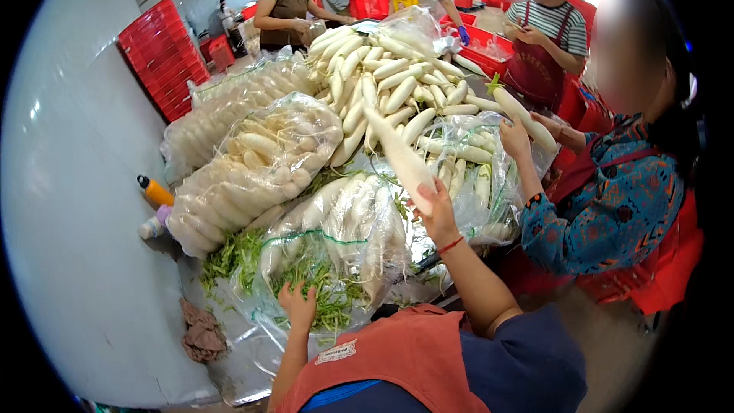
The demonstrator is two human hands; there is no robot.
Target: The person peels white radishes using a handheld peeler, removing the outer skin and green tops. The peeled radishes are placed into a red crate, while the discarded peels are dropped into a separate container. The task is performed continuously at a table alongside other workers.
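Observation:
My right hand point(437, 215) grips one end of a long white daikon radish point(400, 155), which points up and away over the pile. Below it lies a clear plastic bag point(344, 241) with a green band, holding several daikons. My left hand point(298, 304) rests at the near side of this bag, fingers spread and nothing held; whether it touches the plastic I cannot tell. Cut green leaf stems point(321, 301) lie around its fingers. A large heap of loose daikons point(395, 77) covers the far part of the metal table point(252, 355).
Filled daikon bags point(258, 172) line the left. Another bag point(481, 183) lies at right, beside a co-worker point(608, 201) holding a daikon point(524, 120). A brown cloth point(202, 332) and an orange bottle point(155, 190) sit by the wall. Red crates point(163, 57) are stacked behind.

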